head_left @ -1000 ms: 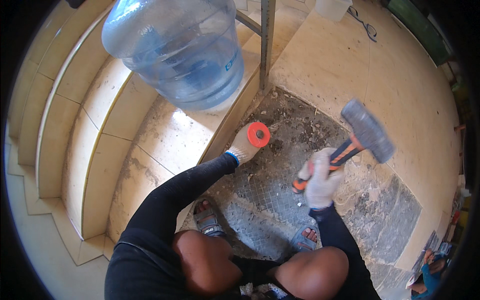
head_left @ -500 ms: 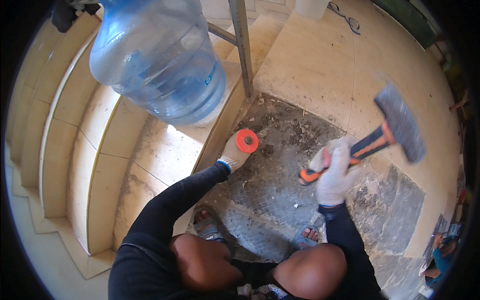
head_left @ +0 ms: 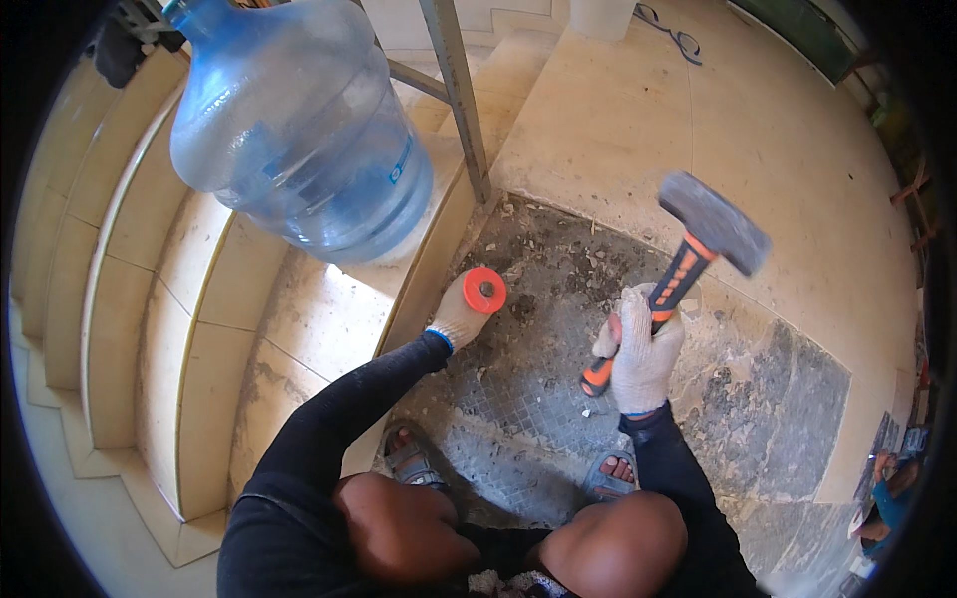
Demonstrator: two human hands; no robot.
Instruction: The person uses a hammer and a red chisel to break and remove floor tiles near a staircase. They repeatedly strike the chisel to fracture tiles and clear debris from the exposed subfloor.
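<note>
Fingers of L hand (head_left: 458, 317), gloved, closed round the chisel (head_left: 485, 289) just under its red guard, approx. ctr of frame. Seen end-on; shank + tip hidden, so "chisel" = best guess from guard & metal butt. Fingers of R hand (head_left: 645, 361), also gloved, wrapped round handle of the hammer (head_left: 682, 277), right of ctr; handle end sticks out below the grip, head up & to the right, well apart from chisel.

Step in hand (judged): hammer on chisel, over broken floor (head_left: 518, 394) w/ loose rubble (head_left: 598, 251). To do well: eyes on metal butt; strike square, along chisel axis; L grip firm, kept below guard; R grip nearer handle end for a fuller swing. Brush rubble off so tip seats. Toes bare in sandals (head_left: 411, 464), hence flying chips = risk.

Containers: jug (head_left: 309, 135), upper left, clear blue, on step (head_left: 324, 317); no liquid level made out, so contents can't tell. Close enough to L side to watch for knocks. Bucket (head_left: 601, 16), white, top edge, cut off by frame; inside n/v.
</note>
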